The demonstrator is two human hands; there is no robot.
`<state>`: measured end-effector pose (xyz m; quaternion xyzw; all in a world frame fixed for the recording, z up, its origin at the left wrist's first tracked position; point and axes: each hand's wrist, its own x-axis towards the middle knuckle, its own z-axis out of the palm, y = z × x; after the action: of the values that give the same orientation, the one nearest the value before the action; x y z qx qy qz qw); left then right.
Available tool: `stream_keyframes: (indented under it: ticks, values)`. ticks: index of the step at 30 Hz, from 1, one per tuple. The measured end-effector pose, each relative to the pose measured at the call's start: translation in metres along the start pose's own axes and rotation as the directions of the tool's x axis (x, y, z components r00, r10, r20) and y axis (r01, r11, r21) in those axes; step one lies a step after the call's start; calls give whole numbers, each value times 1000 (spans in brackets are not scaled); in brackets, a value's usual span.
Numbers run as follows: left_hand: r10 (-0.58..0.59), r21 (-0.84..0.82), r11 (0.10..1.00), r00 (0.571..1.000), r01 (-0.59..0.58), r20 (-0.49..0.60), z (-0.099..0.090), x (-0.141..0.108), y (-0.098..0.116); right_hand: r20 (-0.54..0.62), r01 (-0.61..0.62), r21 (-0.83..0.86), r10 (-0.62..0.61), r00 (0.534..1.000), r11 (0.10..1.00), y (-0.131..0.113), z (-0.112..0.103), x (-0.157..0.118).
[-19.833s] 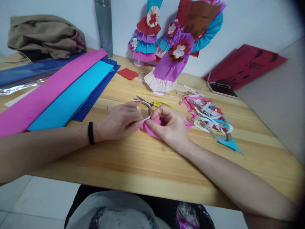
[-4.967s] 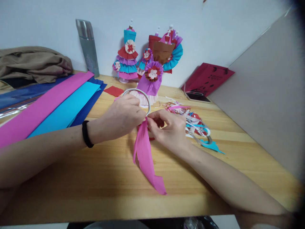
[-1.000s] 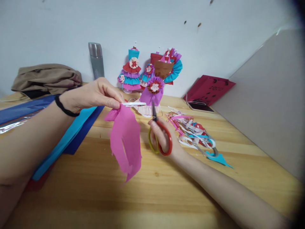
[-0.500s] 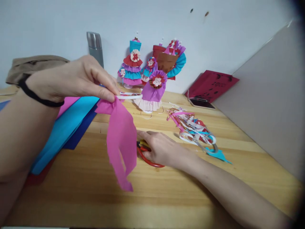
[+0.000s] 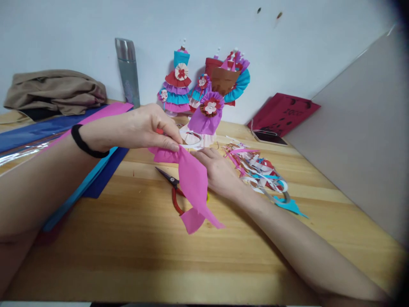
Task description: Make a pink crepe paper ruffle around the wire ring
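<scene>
Pinched between the thumb and fingers of my left hand [image 5: 156,130] is a gathered pink strip [image 5: 193,177], whose long end hangs down over the table. A white ring [image 5: 195,138] shows just beyond those fingertips. Close to the ring and behind the hanging pink piece is my right hand [image 5: 220,172]; its fingertips are partly hidden, so what they hold is not clear. Scissors with red handles [image 5: 175,200] lie on the table beneath the pink strip, their blades pointing to the upper left.
Small ruffled paper dresses [image 5: 179,85] stand by the wall. A bottle [image 5: 128,72] and brown cloth [image 5: 57,91] are at the back left, above coloured sheets [image 5: 105,179]. Scraps [image 5: 262,170], a phone [image 5: 270,137] and a pink bag [image 5: 281,115] lie right.
My left hand has moved right with the pink strip. My right hand has let go of the scissors and moved up towards the ring. The scissors now lie on the table.
</scene>
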<state>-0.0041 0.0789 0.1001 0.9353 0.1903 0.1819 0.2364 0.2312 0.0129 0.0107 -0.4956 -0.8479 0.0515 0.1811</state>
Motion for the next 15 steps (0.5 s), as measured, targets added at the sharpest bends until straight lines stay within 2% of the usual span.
stream_keyframes:
  ticks: [1, 3, 5, 7, 9, 11, 12, 14, 15]
  values:
    - [12, -12, 1000, 1000, -12, 7, 0, 0, -1, 23, 27, -70, -25, 999, 997, 5, 1, 3]
    - [25, -23, 999, 1000, -25, 15, -1, -2, -3, 100, 9, -200, 12, 995, 980, 11, 0, 5]
    - [20, -21, 1000, 1000, -20, 9, -2, -2, -5, 123, -103, -365, 158, 980, 925, 15, -5, 5]
    - [6, -13, 1000, 1000, -6, -1, -2, -2, -4, 56, -232, -523, 305, 951, 820, 20, -13, 4]
    - [-17, 2, 1000, 1000, 17, -8, -2, -2, 1, -23, -309, -575, 362, 932, 757, 25, -23, 3]
    - [-52, 22, 998, 999, 52, -11, -2, -1, 7, -127, -364, -494, 349, 928, 789, 29, -32, 3]
    - [-71, 31, 997, 997, 72, -11, -1, 0, 10, -190, -379, -392, 329, 925, 838, 30, -36, 4]
    - [-102, 44, 994, 995, 102, -6, 2, 1, 15, -275, -335, -53, 308, 911, 941, 25, -42, 4]
    - [-112, 52, 992, 994, 112, -5, 4, 1, 15, -275, -272, 155, 306, 912, 950, 20, -44, 3]
